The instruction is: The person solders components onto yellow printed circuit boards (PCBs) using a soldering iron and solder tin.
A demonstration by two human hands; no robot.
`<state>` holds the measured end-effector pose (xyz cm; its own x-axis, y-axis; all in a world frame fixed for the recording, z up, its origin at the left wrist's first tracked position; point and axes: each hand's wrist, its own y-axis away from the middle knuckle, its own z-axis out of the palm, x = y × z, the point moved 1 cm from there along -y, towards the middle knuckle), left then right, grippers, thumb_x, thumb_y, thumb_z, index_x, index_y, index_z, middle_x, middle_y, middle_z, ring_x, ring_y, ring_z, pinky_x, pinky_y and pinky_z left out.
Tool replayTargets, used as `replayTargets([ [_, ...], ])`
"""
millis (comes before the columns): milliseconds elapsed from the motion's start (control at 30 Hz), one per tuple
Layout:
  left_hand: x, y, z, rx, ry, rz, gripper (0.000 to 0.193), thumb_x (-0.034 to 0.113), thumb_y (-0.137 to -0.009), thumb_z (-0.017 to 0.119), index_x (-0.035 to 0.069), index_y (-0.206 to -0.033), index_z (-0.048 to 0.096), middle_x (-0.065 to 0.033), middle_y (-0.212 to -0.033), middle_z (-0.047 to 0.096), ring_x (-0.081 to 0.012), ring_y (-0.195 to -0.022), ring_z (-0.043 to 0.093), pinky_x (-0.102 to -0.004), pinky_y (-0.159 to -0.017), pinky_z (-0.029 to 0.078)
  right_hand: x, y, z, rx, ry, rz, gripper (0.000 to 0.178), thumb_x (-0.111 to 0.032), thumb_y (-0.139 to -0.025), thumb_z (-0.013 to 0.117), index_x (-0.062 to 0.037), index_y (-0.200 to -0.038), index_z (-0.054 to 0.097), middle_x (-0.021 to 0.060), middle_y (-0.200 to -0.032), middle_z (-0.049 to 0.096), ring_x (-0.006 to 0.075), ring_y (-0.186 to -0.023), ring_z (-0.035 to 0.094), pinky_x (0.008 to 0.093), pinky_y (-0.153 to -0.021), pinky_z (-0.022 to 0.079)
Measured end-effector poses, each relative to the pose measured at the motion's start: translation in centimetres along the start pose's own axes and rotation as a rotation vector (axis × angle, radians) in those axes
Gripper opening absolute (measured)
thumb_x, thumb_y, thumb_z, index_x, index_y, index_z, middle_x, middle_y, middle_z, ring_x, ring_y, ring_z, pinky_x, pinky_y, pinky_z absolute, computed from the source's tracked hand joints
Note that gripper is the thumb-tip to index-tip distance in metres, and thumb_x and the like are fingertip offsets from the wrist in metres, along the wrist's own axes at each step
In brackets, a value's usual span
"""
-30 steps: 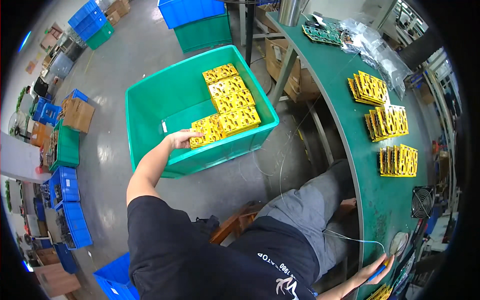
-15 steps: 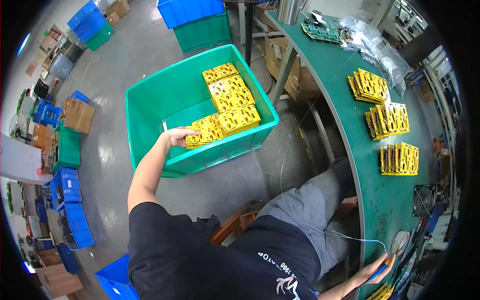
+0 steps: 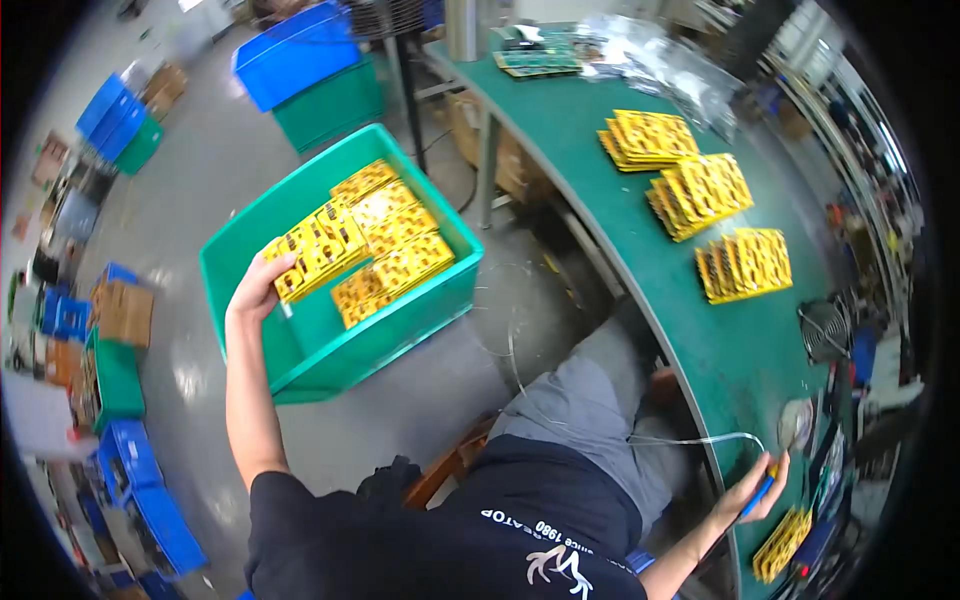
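Observation:
My left hand (image 3: 258, 286) is closed on the near left end of a stack of yellow circuit boards (image 3: 322, 250). That stack is inside the green bin (image 3: 340, 362), tilted beside other stacked yellow boards (image 3: 395, 278). Whether its underside rests on anything is hidden. Over the green table's near right part, my right hand (image 3: 745, 492) is closed around a slim soldering iron (image 3: 762, 494) with a blue and yellow handle. A thin silvery wire (image 3: 690, 440) runs from that hand across my lap.
Several yellow board stacks (image 3: 700, 195) stand on the green table (image 3: 600, 175), with another (image 3: 782, 545) near my right hand. A black fan (image 3: 825, 330) is at the table's right edge. Plastic bags (image 3: 660, 65) lie at the far end. Blue and green bins (image 3: 300, 60) stand behind.
My left hand has shifted from the front row of boards to a spot farther back, gripping a tilted stack there. My right hand still holds the iron. The whole view has turned.

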<state>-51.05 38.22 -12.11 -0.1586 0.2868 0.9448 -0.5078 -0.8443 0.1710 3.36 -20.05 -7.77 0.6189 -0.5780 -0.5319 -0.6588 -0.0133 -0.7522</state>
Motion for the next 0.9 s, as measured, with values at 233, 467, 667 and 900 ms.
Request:
replayTargets([
  [233, 5.4, -0.4, 22.5, -0.329, -0.04, 0.097, 0.059, 0.021, -0.081, 0.088, 0.0, -0.128, 0.06, -0.0093, -0.121, 0.071, -0.018, -0.107, 0.07, -0.0346, -0.096, 0.058, -1.2, 0.4, 0.4, 0.02, -0.057, 0.045, 0.034, -0.002, -0.097, 0.074, 0.0012, -0.13, 0.068, 0.0102, -0.112, 0.072, 0.0157, -0.096, 0.066, 0.0306, -0.093, 0.053],
  [467, 7.1, -2.4, 39.1, -0.584, 0.034, -0.007, 0.046, 0.015, -0.093, 0.078, -0.002, -0.133, 0.061, -0.0099, -0.122, 0.073, -0.0173, -0.107, 0.072, -0.0345, -0.097, 0.058, -1.1, 0.8, 0.2, -0.01, -0.099, 0.079, 0.033, 0.001, -0.096, 0.073, 0.0013, -0.128, 0.068, 0.0061, -0.101, 0.07, 0.0138, -0.095, 0.064, 0.0293, -0.093, 0.052],
  [667, 6.6, -5.2, 50.0, -0.668, -0.053, -0.025, 0.044, 0.021, -0.096, 0.077, 0.0, -0.132, 0.064, -0.0077, -0.122, 0.074, -0.016, -0.106, 0.072, -0.0332, -0.093, 0.058, -2.6, 0.4, -0.4, -0.016, -0.166, 0.044, 0.033, 0.007, -0.093, 0.072, 0.0011, -0.125, 0.069, 0.0072, -0.099, 0.07, 0.0143, -0.09, 0.066, 0.0287, -0.088, 0.053],
  [900, 4.2, -7.5, 58.3, -0.709, -0.158, -0.097, 0.036, 0.021, -0.096, 0.077, 0.002, -0.125, 0.067, -0.0076, -0.118, 0.074, -0.0168, -0.103, 0.072, -0.0352, -0.09, 0.059, -3.6, -0.7, -0.6, 0.03, -0.201, -0.066, 0.034, 0.014, -0.08, 0.076, 0.0018, -0.111, 0.071, 0.0136, -0.085, 0.07, 0.0286, -0.078, 0.069, 0.0375, -0.078, 0.056],
])
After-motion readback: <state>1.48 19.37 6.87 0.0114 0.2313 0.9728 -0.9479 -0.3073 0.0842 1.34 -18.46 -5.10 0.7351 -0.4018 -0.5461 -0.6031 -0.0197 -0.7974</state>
